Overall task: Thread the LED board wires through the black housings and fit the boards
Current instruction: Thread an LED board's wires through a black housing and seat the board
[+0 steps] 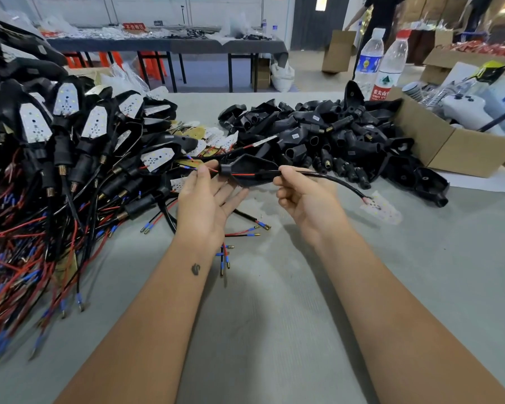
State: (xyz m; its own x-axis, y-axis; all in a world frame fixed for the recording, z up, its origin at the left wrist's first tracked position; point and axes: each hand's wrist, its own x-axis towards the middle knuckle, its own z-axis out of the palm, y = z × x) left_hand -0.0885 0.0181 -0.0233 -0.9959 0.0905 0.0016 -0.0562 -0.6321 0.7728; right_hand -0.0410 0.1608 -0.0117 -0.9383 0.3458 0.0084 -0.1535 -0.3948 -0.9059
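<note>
Two heaps are lying on the grey desk [274,330]: finished units with white boards [79,132] are piling along its left edge, and empty black housings [318,135] are spreading toward the far right, beside one cardboard box [449,141] and two water bottles [382,62]. One black housing [254,170], arrow-shaped and hollow, is hanging above the desk's middle. Left hand [204,205] fingers are pinching the red wire [216,170] emerging from its collar; right hand [303,196] fingers are gripping the black cable [338,183], one white LED board [381,209] dangling at its end.
</note>
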